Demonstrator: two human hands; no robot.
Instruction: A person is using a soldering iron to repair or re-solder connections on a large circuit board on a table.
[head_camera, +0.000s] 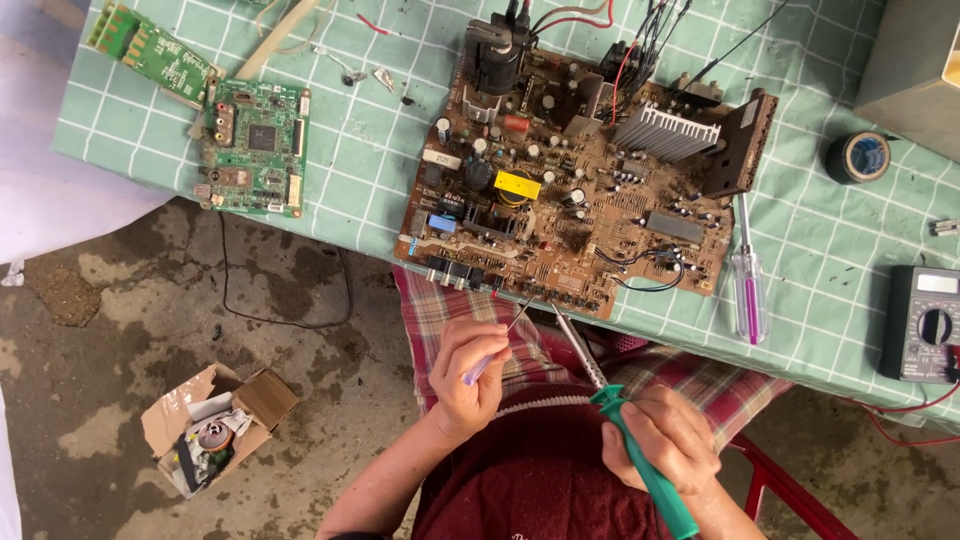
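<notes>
**Soldering iron and probe meet at the near edge of the brown board**

Starting far left on the floor, an open cardboard box sits on the stained concrete, full of small parts. Up on the green checked tablecloth, a narrow green circuit strip lies at the corner, and just beside it a square green circuit board.

Moving in, here's the left hand, fingers curled and pinched around a thin tool with a pale purple handle; its fine metal tip angles up toward the near edge of the big board. That large brown circuit board fills the middle of the table, crowded with capacitors, a yellow part, a finned heat sink and wires trailing off the far side.

Now the right hand, closed in a fist-like grip around the green soldering iron, its long metal shaft reaching up to that same near board edge, just beside the other tool's tip.

Further right, a purple-handled screwdriver lies on the cloth, a roll of dark tape beyond it, and a black multimeter at the edge.
</notes>
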